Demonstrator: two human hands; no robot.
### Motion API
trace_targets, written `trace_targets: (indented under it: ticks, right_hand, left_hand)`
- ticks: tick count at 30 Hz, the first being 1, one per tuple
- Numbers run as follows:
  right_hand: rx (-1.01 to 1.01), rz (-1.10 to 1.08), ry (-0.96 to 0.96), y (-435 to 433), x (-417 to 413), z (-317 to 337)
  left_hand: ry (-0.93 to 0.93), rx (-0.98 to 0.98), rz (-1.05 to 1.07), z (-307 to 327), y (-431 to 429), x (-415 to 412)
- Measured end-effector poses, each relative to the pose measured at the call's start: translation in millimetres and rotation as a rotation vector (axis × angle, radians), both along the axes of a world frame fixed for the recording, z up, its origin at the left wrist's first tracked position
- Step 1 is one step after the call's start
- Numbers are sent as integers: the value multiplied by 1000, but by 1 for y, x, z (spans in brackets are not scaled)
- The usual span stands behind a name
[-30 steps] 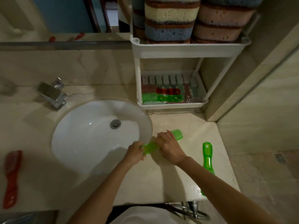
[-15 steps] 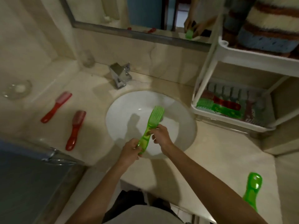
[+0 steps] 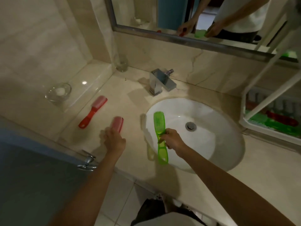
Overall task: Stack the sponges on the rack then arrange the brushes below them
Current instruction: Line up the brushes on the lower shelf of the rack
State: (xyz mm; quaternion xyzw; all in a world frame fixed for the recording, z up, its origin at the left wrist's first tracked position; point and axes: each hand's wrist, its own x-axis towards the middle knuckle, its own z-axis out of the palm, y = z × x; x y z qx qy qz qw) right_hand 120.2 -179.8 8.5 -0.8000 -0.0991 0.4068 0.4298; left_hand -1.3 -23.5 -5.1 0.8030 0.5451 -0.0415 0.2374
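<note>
My right hand (image 3: 171, 140) grips a green brush (image 3: 159, 126) by its middle, bristle end pointing away, over the left rim of the sink (image 3: 224, 154). My left hand (image 3: 114, 141) is blurred and curls over the handle of a red brush (image 3: 117, 124) lying on the counter. A second red brush (image 3: 93, 111) lies further left. At the right edge stands the white rack (image 3: 260, 79); its lower tray (image 3: 254, 133) holds several green and red brushes. No sponges are in view.
A chrome faucet (image 3: 160, 84) stands behind the sink. A glass dish (image 3: 58, 92) and a glass cup (image 3: 121, 64) sit at the back left of the counter. A glass door with a metal handle (image 3: 87, 162) borders the counter's left front. A mirror (image 3: 195, 17) runs above.
My left hand let go of the green brush and moved left onto the nearer red brush. My right hand alone holds the green brush now. The view swung further left.
</note>
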Motion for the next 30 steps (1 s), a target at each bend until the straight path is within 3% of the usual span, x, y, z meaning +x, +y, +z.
trace_targets:
  ticks: [6, 13, 23, 30]
  right_hand:
    - [-57, -23, -23, 10, -6, -4]
    - [-55, -108, -27, -13, -6, -3]
    - [74, -750, -167, -142, 35, 19]
    - [144, -977, -201, -234, 60, 40]
  left_hand:
    - [-15, -4, 47, -21, 19, -3]
    - [-247, -78, -31, -16, 8, 7]
    - [-413, -286, -612, 26, -106, 115]
    - [-462, -299, -942, 62, -220, 179]
